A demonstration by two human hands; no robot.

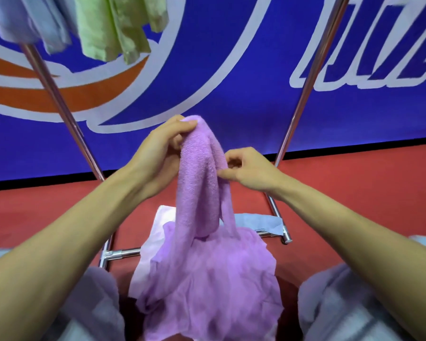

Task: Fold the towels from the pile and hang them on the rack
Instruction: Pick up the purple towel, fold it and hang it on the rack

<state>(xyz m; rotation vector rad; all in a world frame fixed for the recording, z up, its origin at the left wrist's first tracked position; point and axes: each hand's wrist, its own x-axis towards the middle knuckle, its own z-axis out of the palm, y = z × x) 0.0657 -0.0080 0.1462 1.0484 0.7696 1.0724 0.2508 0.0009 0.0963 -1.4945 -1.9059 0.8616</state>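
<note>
A purple towel (199, 193) hangs bunched in front of me, its lower part crumpled over my lap. My left hand (158, 153) pinches the towel's top end between thumb and fingers. My right hand (246, 168) grips an edge of the same towel a little lower, on its right side. Beneath the purple one, a white towel (161, 217) and a pale blue towel (263, 222) lie on the floor as a pile. The metal rack (303, 94) stands ahead, with a green towel (113, 28) and a light blue towel (22, 18) hung at the top left.
The rack's two slanted poles run either side of my hands, and its base bars (123, 253) lie on the red floor (354, 193). A blue banner with white and orange lettering (231, 70) forms the wall behind. My knees in grey trousers (342, 303) flank the pile.
</note>
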